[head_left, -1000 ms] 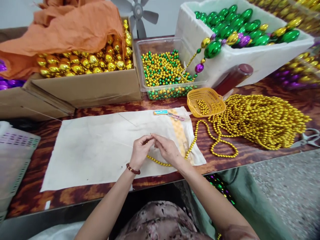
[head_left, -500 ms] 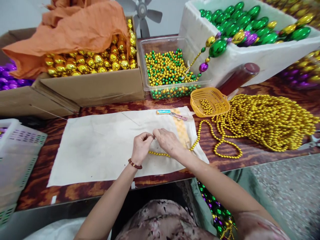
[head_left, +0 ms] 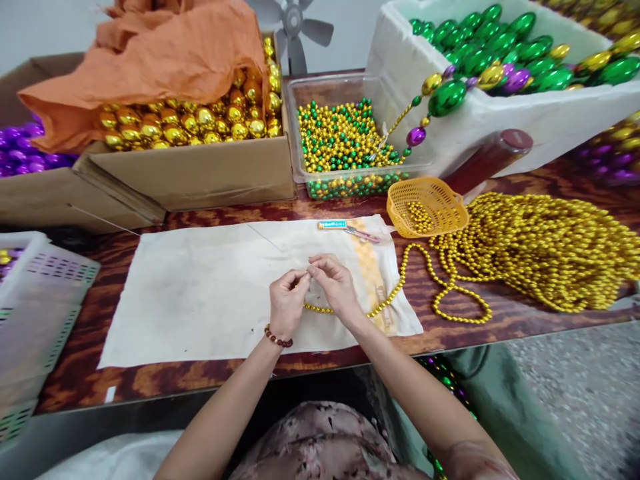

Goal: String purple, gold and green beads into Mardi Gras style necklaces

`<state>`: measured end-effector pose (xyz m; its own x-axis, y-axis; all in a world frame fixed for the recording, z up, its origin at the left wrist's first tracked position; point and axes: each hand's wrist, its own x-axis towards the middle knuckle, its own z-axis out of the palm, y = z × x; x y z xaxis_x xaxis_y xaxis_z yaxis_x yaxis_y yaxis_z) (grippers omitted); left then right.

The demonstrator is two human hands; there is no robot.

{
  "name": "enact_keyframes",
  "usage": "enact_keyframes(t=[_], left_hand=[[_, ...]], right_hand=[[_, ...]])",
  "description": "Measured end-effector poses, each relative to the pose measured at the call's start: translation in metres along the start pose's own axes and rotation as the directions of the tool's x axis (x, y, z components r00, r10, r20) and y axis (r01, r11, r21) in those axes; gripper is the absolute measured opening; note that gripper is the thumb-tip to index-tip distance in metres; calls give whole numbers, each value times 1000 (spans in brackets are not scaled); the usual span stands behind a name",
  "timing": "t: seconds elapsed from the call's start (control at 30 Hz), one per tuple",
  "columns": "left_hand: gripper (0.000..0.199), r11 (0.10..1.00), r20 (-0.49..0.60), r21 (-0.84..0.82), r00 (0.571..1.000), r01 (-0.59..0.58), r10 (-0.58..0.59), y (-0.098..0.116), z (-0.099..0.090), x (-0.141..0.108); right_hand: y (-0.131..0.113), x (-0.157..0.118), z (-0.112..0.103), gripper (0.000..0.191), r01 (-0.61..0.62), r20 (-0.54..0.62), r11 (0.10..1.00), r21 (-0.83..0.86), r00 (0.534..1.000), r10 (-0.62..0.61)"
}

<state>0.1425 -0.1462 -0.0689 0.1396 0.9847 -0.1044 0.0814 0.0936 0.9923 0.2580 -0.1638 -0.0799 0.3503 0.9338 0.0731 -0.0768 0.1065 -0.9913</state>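
Observation:
Over a white cloth (head_left: pixel 200 293), my left hand (head_left: pixel 289 300) and my right hand (head_left: pixel 334 283) meet at their fingertips. Both are closed in a pinch. My left fingers grip the end of a gold bead strand (head_left: pixel 385 303), which runs under my right hand toward the big gold bead pile (head_left: pixel 545 250). What my right fingertips pinch is too small to make out. A beaded bracelet is on my left wrist. Small snips (head_left: pixel 364 235) and a blue-orange item (head_left: pixel 332 225) lie on the cloth beyond my hands.
An orange basket (head_left: pixel 453 217) holds small gold beads. Behind stand a clear bin (head_left: pixel 360 175) of green and gold beads, a cardboard box (head_left: pixel 200 177) of gold balls and a white foam box (head_left: pixel 480 127). A plastic crate (head_left: pixel 60 293) is at left; a dark red bottle (head_left: pixel 487 160) leans right.
My right hand has turned and its fingers are lifted a little, its forearm nearer my body. The whole view has shifted slightly, so the things on the table appear farther right.

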Motion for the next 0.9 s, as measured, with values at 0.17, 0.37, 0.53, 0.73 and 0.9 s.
enact_keyframes(t=[0.17, 0.37, 0.53, 0.73, 0.9], left_hand=[[19, 970, -26, -190, 987, 151, -158, 2, 6, 3], [24, 918, 108, -333, 976, 216, -190, 11, 2, 3], [28, 946, 216, -256, 966, 197, -143, 8, -12, -1], [30, 961, 284, -200, 950, 188, -127, 8, -18, -3], [30, 970, 345, -146, 929, 193, -133, 11, -21, -7]], right_hand=[[3, -6, 14, 17, 20, -89, 1000, 7, 996, -19], [-3, 2, 19, 17, -257, 3, 758, 600, 948, 319], [-25, 5, 5, 14, -372, 169, 544, 752, 907, 386], [-30, 1, 1, 12, -387, 193, 521, 761, 901, 388], [-35, -1, -3, 16, -377, 211, 645, 665, 923, 322]])
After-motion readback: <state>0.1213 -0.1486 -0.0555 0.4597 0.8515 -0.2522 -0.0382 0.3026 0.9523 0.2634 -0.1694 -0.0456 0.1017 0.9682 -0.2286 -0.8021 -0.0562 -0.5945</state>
